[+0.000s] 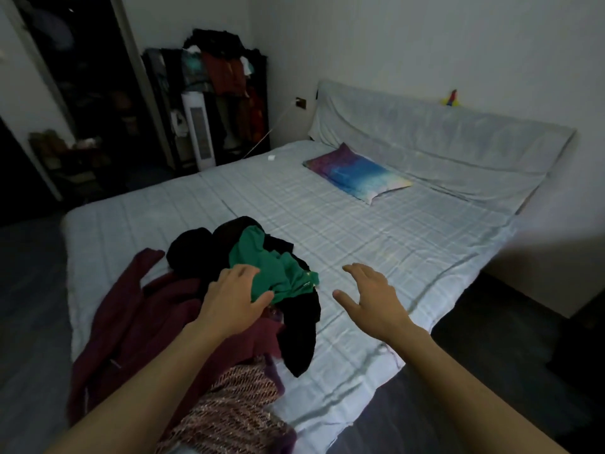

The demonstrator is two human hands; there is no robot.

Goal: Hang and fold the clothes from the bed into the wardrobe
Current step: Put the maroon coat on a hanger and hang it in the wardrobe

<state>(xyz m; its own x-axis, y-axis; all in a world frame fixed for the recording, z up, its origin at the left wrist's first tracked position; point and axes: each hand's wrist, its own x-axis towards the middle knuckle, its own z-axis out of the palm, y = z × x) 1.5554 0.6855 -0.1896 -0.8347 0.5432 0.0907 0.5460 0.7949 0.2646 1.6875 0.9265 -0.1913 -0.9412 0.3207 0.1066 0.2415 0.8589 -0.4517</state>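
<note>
Checked bedsheet (327, 204), crumpled green garment (278, 273) under left hand (229, 303).

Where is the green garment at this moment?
In the head view, the green garment lies atop the black clothes on the bed, under the left hand.

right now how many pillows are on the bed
1: the pillow lies on the bed near the headboard. None seems hidden.

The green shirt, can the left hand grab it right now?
Probably yes. The left hand already rests on the green shirt, which lies on top of the pile with nothing covering it.
</note>
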